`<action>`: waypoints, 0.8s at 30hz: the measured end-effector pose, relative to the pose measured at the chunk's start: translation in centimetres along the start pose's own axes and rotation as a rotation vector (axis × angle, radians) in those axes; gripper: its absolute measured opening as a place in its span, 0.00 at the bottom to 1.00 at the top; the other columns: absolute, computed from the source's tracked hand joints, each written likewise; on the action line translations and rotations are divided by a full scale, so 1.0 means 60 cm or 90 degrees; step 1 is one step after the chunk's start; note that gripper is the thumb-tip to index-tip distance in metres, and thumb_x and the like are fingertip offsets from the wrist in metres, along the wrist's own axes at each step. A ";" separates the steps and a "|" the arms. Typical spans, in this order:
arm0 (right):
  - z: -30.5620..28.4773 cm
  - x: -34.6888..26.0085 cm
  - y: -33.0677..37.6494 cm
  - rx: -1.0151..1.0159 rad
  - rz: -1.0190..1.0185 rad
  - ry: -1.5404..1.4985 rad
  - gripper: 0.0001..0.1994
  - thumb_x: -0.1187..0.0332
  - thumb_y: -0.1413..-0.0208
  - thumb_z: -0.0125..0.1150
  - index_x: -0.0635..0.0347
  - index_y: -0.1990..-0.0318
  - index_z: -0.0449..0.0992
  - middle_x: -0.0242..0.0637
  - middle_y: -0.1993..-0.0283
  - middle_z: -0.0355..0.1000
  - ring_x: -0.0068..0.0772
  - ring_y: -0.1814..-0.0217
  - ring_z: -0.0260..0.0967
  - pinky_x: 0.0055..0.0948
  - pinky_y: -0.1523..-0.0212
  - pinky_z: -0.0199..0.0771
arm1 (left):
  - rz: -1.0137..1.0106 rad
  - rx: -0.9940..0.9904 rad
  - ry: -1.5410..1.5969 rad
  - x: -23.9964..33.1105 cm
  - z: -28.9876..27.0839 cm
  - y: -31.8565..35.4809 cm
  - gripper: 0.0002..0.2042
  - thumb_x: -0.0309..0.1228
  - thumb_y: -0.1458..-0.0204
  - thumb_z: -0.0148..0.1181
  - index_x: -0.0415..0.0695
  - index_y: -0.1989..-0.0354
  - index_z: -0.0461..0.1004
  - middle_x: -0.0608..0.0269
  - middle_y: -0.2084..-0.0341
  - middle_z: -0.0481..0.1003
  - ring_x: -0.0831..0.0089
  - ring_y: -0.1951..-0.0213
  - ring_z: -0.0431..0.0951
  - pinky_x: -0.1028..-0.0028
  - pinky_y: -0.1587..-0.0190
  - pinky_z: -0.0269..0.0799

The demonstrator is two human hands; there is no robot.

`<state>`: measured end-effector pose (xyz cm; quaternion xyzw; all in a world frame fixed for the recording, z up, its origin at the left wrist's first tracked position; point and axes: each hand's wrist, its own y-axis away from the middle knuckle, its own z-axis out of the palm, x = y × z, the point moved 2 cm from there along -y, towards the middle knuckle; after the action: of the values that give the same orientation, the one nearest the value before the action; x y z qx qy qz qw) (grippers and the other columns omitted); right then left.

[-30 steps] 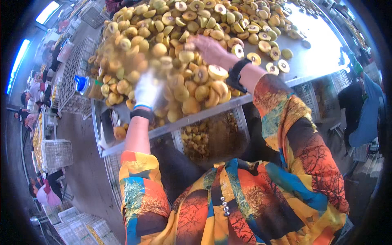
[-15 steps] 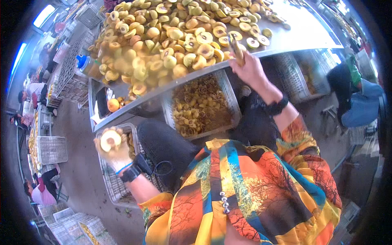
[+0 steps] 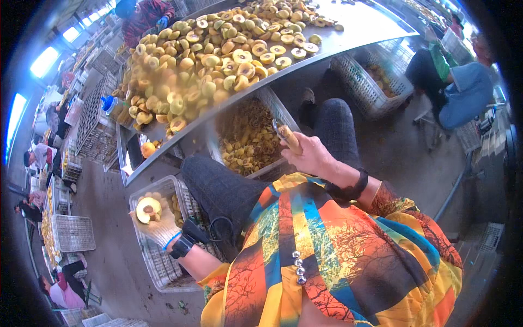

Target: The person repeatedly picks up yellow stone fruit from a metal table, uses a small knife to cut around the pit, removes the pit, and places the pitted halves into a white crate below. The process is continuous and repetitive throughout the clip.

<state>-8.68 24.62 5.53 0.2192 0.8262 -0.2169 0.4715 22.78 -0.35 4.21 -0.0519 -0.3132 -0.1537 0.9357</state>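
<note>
My left hand (image 3: 163, 229), in a pale glove, holds a halved yellow peach (image 3: 145, 207) with its cut face up; a brown stone or hollow shows at its middle. This hand is above a crate (image 3: 154, 252) on the floor at my left, with fruit pieces inside. My bare right hand (image 3: 315, 158) is closed around the wooden handle of a small metal-tipped tool (image 3: 291, 141), too small to name exactly. That tool is over the right side of a crate (image 3: 277, 104) of peach scraps between my knees. Ahead, many peach halves (image 3: 212, 60) lie heaped on a metal table (image 3: 333, 46).
A blue-capped bottle (image 3: 111, 104) stands at the table's left end, near a whole orange-coloured fruit (image 3: 147, 149). Another white crate (image 3: 364, 82) is under the table at right. A person (image 3: 147, 22) works across the table; another person in blue trousers (image 3: 468, 101) sits at right.
My right hand has come back from the table's edge toward me, with the tool still in it. The left hand keeps the peach half, slightly lower. The view has shifted.
</note>
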 end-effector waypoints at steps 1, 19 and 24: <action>0.001 0.004 0.009 0.007 -0.005 -0.001 0.12 0.66 0.52 0.60 0.64 0.67 0.66 0.50 0.79 0.67 0.49 0.75 0.70 0.35 0.76 0.67 | 0.000 0.016 -0.001 -0.009 0.006 0.001 0.22 0.48 0.50 0.48 0.38 0.63 0.71 0.52 0.67 0.73 0.58 0.65 0.74 0.68 0.69 0.72; 0.003 0.053 0.002 0.009 -0.001 0.061 0.13 0.65 0.54 0.60 0.65 0.67 0.68 0.49 0.78 0.69 0.50 0.76 0.71 0.36 0.73 0.69 | -0.252 -0.009 -0.010 -0.163 0.150 -0.002 0.27 0.57 0.50 0.45 0.40 0.64 0.68 0.52 0.70 0.71 0.60 0.69 0.72 0.70 0.72 0.68; 0.014 0.044 -0.070 -0.057 0.113 -0.057 0.13 0.64 0.52 0.60 0.65 0.65 0.71 0.40 0.77 0.71 0.31 0.82 0.68 0.29 0.77 0.69 | -0.308 0.016 -0.050 -0.245 0.217 -0.014 0.26 0.56 0.52 0.50 0.40 0.66 0.70 0.52 0.73 0.73 0.58 0.69 0.75 0.66 0.68 0.73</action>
<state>-11.72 21.16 3.51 0.2604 0.7906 -0.1466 0.5344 3.96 5.11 5.76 0.0304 -0.3547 -0.3674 0.8592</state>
